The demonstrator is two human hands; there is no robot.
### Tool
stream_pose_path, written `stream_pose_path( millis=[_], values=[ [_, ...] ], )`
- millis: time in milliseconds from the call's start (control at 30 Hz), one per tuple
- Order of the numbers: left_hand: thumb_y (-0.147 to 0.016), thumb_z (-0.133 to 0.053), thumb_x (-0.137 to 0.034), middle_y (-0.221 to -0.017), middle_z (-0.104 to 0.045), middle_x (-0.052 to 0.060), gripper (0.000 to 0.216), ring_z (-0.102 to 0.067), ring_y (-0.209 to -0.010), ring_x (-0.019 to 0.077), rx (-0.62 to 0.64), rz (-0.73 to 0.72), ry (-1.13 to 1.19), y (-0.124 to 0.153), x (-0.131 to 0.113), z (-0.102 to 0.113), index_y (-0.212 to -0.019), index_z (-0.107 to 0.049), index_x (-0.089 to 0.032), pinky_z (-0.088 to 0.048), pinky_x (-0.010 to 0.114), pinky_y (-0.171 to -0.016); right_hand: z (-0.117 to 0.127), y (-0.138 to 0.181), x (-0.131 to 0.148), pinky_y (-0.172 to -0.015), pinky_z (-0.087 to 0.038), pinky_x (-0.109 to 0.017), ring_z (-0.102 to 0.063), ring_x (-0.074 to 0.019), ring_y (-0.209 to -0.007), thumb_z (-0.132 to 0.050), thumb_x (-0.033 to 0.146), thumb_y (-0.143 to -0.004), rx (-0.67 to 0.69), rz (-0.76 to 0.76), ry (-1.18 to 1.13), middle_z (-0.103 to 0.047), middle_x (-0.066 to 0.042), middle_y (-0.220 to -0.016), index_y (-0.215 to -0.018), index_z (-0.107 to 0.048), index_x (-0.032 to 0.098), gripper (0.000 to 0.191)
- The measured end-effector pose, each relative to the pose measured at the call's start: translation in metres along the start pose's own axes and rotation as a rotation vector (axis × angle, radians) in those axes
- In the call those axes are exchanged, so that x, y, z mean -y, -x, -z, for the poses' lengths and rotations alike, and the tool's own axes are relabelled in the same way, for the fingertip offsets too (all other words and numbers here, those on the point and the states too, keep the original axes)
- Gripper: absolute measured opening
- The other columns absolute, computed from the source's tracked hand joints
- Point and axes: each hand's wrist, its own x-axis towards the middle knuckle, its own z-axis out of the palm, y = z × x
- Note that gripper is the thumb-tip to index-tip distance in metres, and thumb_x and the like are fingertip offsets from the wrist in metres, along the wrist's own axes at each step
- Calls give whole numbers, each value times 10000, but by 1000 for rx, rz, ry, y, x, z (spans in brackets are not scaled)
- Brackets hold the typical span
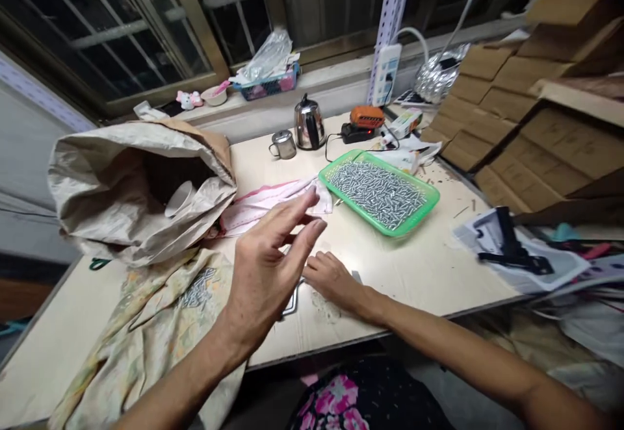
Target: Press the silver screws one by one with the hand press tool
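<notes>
My left hand (266,258) is raised over the table, its fingers extended and its thumb apart from them. Nothing shows in the gap. Behind it, my right hand (336,277) rests low at the table with its fingers curled; what they hold, if anything, is hidden. Partly covered by my left hand lies a flat object with a metal rim (291,303). A green plastic basket (414,223) beyond my right hand is filled with small silvery metal pins (377,193). More small metal pieces (199,288) lie on a patterned cloth (141,326) to the left.
A large open paper sack (97,177) stands at the left with a white cup inside. A pink-and-white cloth (253,208), metal mug (283,145), kettle (309,125) and orange battery on a charger (365,121) sit farther back. Cardboard boxes (536,138) are stacked at the right.
</notes>
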Motion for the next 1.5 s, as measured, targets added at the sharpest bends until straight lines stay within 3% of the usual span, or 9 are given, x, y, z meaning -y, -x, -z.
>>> stream_pose_path(
  millis=[133, 300, 400, 567, 767, 1133, 1267, 1400, 1500],
  values=[
    [-895, -596, -291, -1105, -726, 38, 275, -678, -968, 175, -53, -149, -255, -12, 22, 12, -1134, -718, -236, -563, 298, -851, 4, 4, -5, -729, -305, -341, -451, -209, -853, -519, 207, -955, 36, 34, -20, -599, -62, -922, -930, -627, 195, 111],
    [-912, -550, -299, -920, -742, 70, 257, -678, -818, 183, -89, 202, -672, 32, 121, 82, -982, -753, -158, -529, 297, -793, 11, 12, -7, -727, -306, -338, -453, -219, -850, -499, 132, -940, 11, 84, -22, -587, -79, -914, -935, -630, 177, 139],
    [-907, -552, -258, -882, -741, 100, 233, -672, -787, 202, 15, 387, -805, 82, 152, 106, -913, -747, -131, -526, 330, -782, 8, 13, -7, -717, -303, -335, -457, -220, -831, -466, 81, -927, 0, 100, -42, -577, -79, -903, -926, -623, 178, 185],
    [-945, -544, -318, -1152, -704, 129, 273, -619, -1139, 252, 265, 83, -618, 137, 135, 37, -1134, -668, -165, -517, 433, -975, 10, 9, -6, -719, -329, -329, -484, -217, -834, -431, 171, -969, -5, 49, -104, -581, -76, -918, -1013, -629, 194, 204],
    [-923, -499, -539, -1450, -494, 199, 636, -337, -1432, 344, 469, -52, -526, 132, 118, -64, -1373, -469, -90, -330, 536, -1158, 19, -27, -26, -735, -355, -321, -500, -233, -923, -461, 113, -916, 11, 91, 9, -586, -115, -1062, -1080, -627, 190, 246],
    [-932, -437, -598, -1408, -539, 152, 675, -399, -1394, 300, 368, 74, -344, 139, 115, -80, -1423, -409, -136, -243, 529, -1200, 6, -90, -50, -667, -350, -286, -512, -173, -773, -429, 200, -959, 174, 346, -113, -565, -62, -843, -842, -588, 170, 199],
    [-971, -474, -439, -1351, -581, 140, 475, -481, -1319, 254, 275, 23, -362, 137, 129, -54, -1356, -492, -160, -407, 457, -1110, 15, -76, -43, -682, -397, -288, -553, -185, -834, -415, 225, -968, 143, 251, -174, -581, -86, -944, -996, -618, 167, 213],
    [-975, -441, -170, -1086, -653, 131, 259, -578, -1018, 236, -60, 200, -790, 132, 172, 18, -1136, -644, -165, -518, 391, -845, 29, -47, -35, -739, -435, -319, -568, -200, -876, -345, 353, -1015, 100, 245, -274, -591, -98, -990, -1060, -626, 174, 337],
    [-960, -485, -178, -1013, -656, 108, 209, -542, -955, 245, 77, 261, -1019, 132, 205, 67, -1021, -684, -166, -486, 386, -827, 31, -24, -29, -761, -421, -353, -565, -215, -861, -363, 429, -1010, 134, 283, -264, -608, -83, -920, -999, -653, 189, 377]
  ],
)
